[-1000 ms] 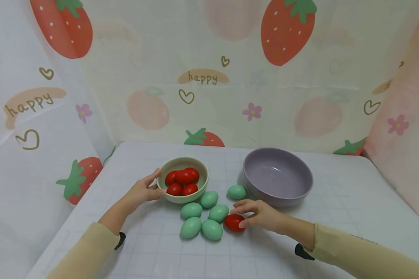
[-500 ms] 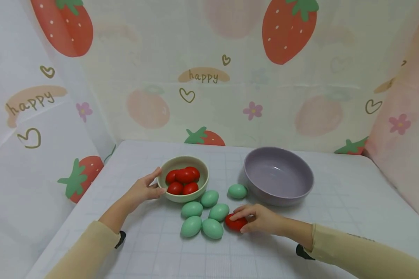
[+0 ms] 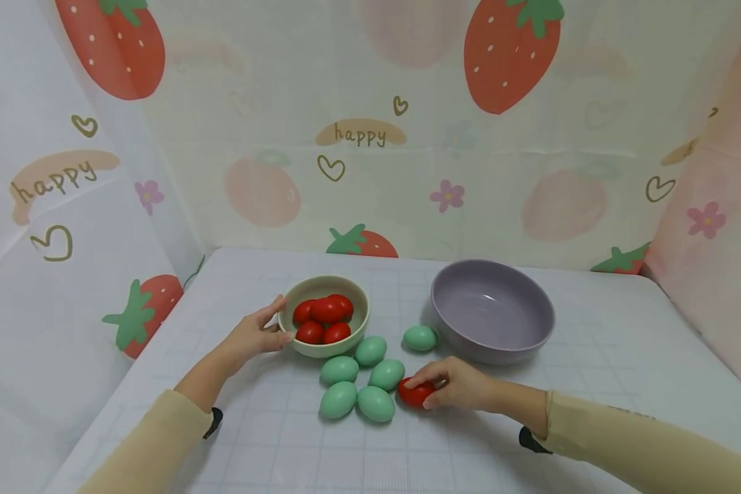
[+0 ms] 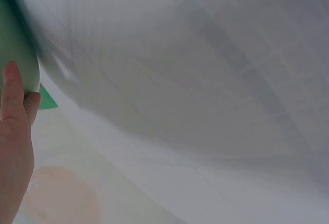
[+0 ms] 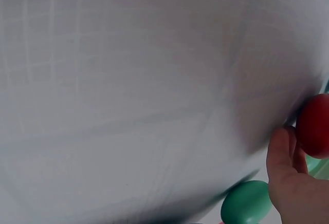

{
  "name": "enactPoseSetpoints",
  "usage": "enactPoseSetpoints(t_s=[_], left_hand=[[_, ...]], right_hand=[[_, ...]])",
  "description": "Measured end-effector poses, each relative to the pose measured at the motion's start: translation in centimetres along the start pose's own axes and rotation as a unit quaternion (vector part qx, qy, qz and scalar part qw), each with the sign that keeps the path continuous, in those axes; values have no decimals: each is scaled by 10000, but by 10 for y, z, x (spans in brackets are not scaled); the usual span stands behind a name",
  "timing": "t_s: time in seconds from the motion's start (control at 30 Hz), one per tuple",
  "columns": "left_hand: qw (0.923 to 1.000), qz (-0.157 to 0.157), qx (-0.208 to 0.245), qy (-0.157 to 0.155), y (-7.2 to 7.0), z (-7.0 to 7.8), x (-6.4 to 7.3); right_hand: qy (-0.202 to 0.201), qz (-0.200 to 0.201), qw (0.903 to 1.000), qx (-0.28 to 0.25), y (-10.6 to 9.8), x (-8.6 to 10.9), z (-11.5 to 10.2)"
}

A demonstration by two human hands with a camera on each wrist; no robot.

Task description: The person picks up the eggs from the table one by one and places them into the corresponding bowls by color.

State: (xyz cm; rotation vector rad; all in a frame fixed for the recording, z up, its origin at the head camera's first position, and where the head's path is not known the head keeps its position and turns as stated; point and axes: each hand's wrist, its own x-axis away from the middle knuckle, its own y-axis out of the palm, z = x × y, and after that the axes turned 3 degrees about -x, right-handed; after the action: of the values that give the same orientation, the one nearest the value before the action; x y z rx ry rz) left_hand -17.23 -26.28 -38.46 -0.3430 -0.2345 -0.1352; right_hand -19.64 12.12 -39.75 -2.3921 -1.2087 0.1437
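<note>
Nearest us, five smooth mint-green eggs (image 3: 375, 403) cluster on the pale checked tabletop (image 3: 272, 446). Just beside them, the grip of our right hand (image 3: 463, 385) pinches a glossy red egg (image 3: 410, 396). Farther on, our left hand (image 3: 253, 341) lies spread against a round cream bowl (image 3: 321, 350) of red eggs (image 3: 327, 310); beyond sits a wide purple bowl (image 3: 494, 315). We seem to be gathering reds; next probably calls for lifting this one clear, towards the cream bowl.

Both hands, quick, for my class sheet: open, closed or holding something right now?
Left hand: holding the green bowl at its side.
Right hand: holding a red egg.
</note>
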Motion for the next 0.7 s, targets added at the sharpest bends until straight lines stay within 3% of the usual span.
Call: enactPoseSetpoints(t_s=[0.3, 0.7], left_hand=[[10000, 1, 34, -64, 0, -1, -1], [9999, 54, 61, -64, 1, 0, -1]], right_hand=[[165, -217, 9994, -194, -6, -2, -12], [560, -97, 9967, -573, -18, -10, -43]])
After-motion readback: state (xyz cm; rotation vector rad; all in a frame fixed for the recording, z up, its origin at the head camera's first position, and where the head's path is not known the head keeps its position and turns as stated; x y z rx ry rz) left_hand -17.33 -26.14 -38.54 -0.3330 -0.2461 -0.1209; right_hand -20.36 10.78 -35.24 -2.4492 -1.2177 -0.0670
